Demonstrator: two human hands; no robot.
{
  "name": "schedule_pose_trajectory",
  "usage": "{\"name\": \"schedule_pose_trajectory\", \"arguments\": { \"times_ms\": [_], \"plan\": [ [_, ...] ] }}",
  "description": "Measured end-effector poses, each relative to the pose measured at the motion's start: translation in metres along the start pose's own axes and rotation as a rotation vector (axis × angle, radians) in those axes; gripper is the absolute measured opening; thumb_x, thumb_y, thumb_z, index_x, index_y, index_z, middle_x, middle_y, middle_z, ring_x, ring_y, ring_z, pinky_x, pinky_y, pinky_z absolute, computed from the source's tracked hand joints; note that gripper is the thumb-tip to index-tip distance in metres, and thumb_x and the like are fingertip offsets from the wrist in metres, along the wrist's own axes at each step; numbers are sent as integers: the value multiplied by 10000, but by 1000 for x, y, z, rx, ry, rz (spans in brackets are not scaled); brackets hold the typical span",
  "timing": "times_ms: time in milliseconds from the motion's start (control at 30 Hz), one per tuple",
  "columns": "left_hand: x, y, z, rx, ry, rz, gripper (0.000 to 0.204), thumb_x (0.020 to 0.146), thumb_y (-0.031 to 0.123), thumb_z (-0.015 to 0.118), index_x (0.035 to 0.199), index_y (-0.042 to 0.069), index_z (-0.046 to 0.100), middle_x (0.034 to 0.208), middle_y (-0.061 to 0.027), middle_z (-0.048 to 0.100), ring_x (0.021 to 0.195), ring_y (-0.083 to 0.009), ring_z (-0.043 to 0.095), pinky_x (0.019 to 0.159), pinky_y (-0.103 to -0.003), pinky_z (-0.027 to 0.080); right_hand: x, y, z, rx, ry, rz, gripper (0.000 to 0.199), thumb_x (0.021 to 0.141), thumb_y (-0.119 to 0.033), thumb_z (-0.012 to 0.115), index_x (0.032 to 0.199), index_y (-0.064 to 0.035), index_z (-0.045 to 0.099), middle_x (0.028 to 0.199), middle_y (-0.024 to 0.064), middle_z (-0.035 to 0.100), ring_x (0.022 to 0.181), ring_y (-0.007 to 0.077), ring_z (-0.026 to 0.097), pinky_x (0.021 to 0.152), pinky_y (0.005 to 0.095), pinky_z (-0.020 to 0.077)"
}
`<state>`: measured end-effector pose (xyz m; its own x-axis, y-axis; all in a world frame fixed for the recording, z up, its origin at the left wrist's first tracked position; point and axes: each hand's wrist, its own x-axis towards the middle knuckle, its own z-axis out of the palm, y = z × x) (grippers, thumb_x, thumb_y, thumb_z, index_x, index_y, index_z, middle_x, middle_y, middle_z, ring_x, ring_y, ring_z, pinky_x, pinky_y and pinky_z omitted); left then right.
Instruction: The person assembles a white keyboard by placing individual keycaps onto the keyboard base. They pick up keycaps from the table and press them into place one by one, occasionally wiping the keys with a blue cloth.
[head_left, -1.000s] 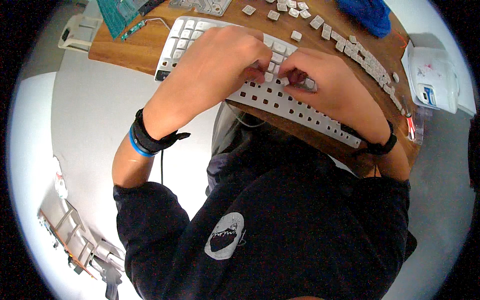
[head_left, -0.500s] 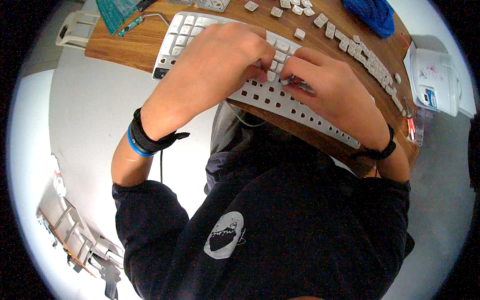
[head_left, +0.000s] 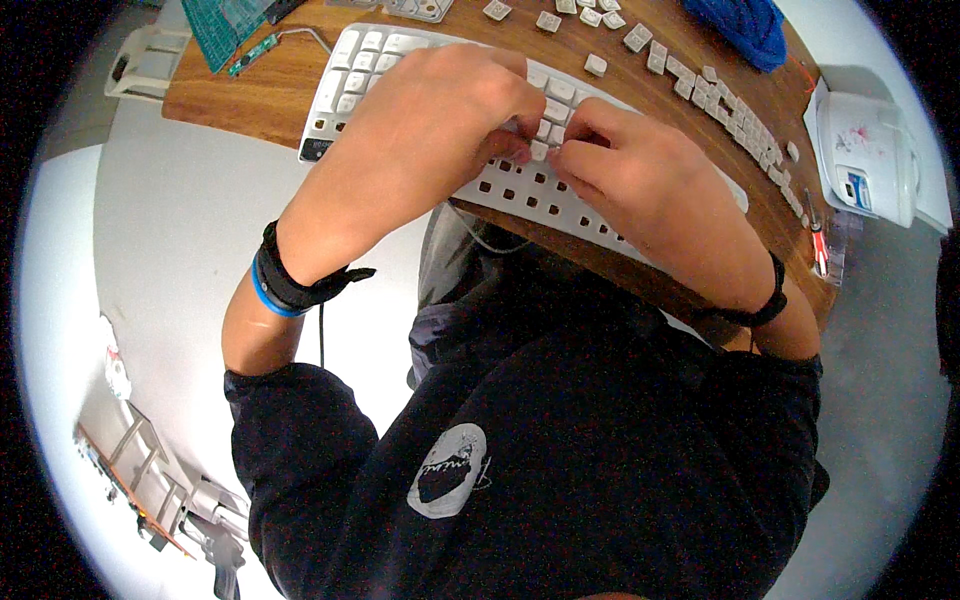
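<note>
A white keyboard (head_left: 513, 204) lies at a slant along the near edge of the table. White keycaps fill its far rows, while the nearer rows show bare dark switch sockets. My left hand (head_left: 440, 120) reaches over it with thumb and fingers closed near the middle; what they hold, if anything, is hidden. My right hand (head_left: 650, 170) comes from the other side, its thumb and index finger pinched at a small white keycap (head_left: 540, 152). The fingertips of both hands almost meet there. My right palm and the curled fingers below it are out of sight.
Loose keycaps (head_left: 735, 118) lie in a long curved band on the wooden table (head_left: 235, 105). A blue cloth (head_left: 740, 32), a green cutting mat (head_left: 222, 32), a red-handled screwdriver (head_left: 820, 248) and a white container (head_left: 868, 160) surround the work. A white chair (head_left: 147, 62) stands at far left.
My right hand has moved slightly left and closed its fingertips at the keycap. A shiny dark patch seen under its fingers before is now hidden. My left hand has barely shifted.
</note>
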<state>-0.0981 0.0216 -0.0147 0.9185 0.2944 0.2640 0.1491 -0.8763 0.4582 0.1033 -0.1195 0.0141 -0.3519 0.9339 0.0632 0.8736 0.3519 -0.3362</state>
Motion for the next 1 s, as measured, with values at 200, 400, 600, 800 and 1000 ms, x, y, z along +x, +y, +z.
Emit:
{"name": "schedule_pose_trajectory", "arguments": {
  "times_ms": [200,400,600,800,1000],
  "plan": [
    [-1,1,-2,-12,11,1,80,847,71,800,907,77,748,936,-104,698,950,-381,714,792,-493,572,3,-2,0,-1,-3,-6,124,892,-53,764,980,-12,686,998,141,627,875,352,681,760,457,582],
    [-1,0,-2,-39,16,7,93,846,72,804,916,73,743,933,-109,694,939,-386,710,786,-496,567,6,-2,0,6,-3,1,154,887,-51,776,976,-6,658,1019,153,625,888,374,677,768,465,578],
    [-1,1,0,-29,10,-2,96,839,74,809,906,72,741,923,-107,687,934,-379,711,781,-492,565,7,-10,-5,1,-43,20,128,893,-44,713,1001,5,665,1021,157,615,934,370,676,802,461,575],
    [0,3,-2,-11,-11,11,116,834,84,817,921,67,742,930,-111,691,945,-382,714,799,-497,568,5,-14,-2,-73,-45,-8,179,887,-64,653,1046,12,687,1062,139,616,1021,348,666,847,440,577],
    [0,3,0,-1,67,30,105,836,98,842,915,71,779,905,-116,727,932,-375,725,803,-494,574,7,-14,-2,-154,2,-118,112,843,-63,690,925,4,728,1069,156,672,969,342,714,790,440,636]
  ]
}}
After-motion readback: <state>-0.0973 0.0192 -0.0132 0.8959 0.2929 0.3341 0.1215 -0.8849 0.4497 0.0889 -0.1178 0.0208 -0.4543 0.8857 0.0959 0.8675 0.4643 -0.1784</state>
